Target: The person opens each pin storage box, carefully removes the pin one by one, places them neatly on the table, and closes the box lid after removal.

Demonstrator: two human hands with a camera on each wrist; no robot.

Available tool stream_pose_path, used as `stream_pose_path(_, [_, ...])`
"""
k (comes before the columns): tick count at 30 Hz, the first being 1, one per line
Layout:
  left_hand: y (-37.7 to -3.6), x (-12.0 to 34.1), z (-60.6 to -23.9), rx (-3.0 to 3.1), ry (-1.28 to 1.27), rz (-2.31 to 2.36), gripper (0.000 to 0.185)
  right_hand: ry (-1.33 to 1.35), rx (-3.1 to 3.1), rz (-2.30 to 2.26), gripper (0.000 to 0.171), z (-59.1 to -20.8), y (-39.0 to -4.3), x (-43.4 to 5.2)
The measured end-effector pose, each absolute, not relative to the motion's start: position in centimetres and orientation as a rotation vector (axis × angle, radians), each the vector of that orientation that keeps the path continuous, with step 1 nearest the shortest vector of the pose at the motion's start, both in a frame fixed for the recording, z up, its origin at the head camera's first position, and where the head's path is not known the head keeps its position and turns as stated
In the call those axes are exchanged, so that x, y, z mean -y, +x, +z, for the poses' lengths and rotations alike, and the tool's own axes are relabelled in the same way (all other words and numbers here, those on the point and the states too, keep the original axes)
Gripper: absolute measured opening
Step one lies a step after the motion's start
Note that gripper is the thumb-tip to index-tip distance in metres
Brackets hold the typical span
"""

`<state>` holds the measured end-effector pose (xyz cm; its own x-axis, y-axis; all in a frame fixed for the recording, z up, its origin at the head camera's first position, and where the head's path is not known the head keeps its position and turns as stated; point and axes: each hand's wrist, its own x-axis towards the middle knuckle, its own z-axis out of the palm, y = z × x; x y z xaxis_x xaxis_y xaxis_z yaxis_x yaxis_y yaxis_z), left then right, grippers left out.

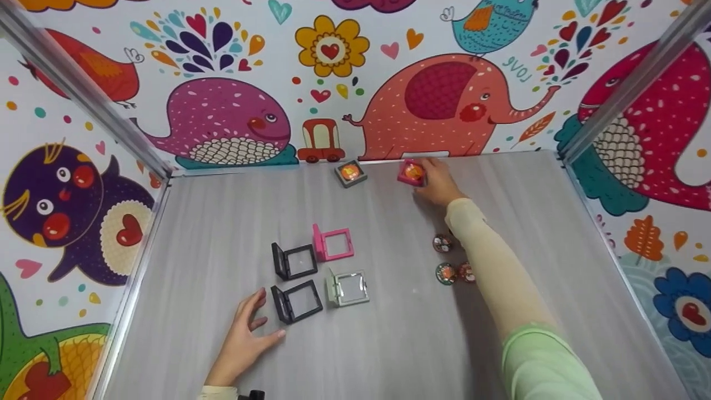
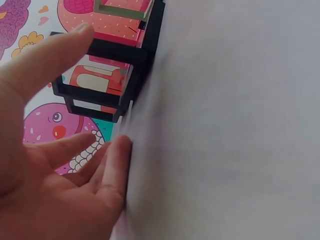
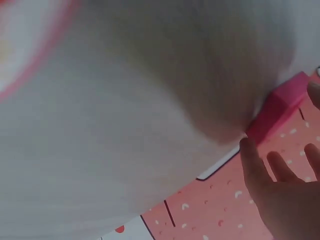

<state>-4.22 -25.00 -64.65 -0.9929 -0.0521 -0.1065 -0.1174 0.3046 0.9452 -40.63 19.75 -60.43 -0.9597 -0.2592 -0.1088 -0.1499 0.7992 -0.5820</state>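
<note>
At the back of the table, my right hand (image 1: pixel 439 183) is beside a small pink box (image 1: pixel 410 173) with a round orange picture on top. In the right wrist view its fingers are fairly straight, with a fingertip at one end of the pink box (image 3: pixel 277 110) and the thumb near the other. My left hand (image 1: pixel 244 336) lies low at the left, fingers spread and holding nothing. Nearest to it is a black hinged square frame (image 1: pixel 300 301), opened like a compact mirror. Another black frame (image 1: pixel 297 261), a pink one (image 1: pixel 335 243) and a pale green one (image 1: pixel 349 288) stand close by.
A grey box (image 1: pixel 350 173) with a round orange picture is left of the pink box. Small round badges (image 1: pixel 442 243) lie by the right forearm, one partly covered. Printed panels with metal corner posts (image 1: pixel 83 89) enclose the table (image 1: pixel 222 222) at the back and sides.
</note>
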Motion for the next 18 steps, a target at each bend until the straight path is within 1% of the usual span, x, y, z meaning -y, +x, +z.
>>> stream_pose_path(3, [-4.0, 25.3, -64.7, -2.498, -0.14, 1.821, 0.103, -0.279, -2.791, -0.838, 0.089, -61.5, -41.8, -18.8])
stream_pose_path(6, [-4.1, 25.0, -64.8, -2.512, -0.102, 1.841, 0.103, -0.273, -2.8, -0.819, 0.092, -61.3, -42.4, -19.0])
stream_pose_path(10, [-4.1, 24.8, -64.9, -2.524, -0.087, 1.843, 0.103, -0.282, -2.766, -0.819, 0.097, -60.7, -42.2, -19.5])
stream_pose_path(12, [-4.1, 24.8, -64.9, -2.519, -0.086, 1.845, 0.103, -0.325, -2.73, -0.845, 0.098, -60.1, -41.7, -19.8])
stream_pose_path(14, [-4.0, 24.9, -64.9, -2.514, -0.091, 1.844, 0.103, -0.422, -2.69, -0.901, 0.093, -59.4, -40.9, -20.2])
stream_pose_path(18, [-3.9, 25.3, -64.7, -2.504, -0.114, 1.829, 0.104, -0.661, -2.597, -1.006, 0.088, -57.1, -38.0, -20.7])
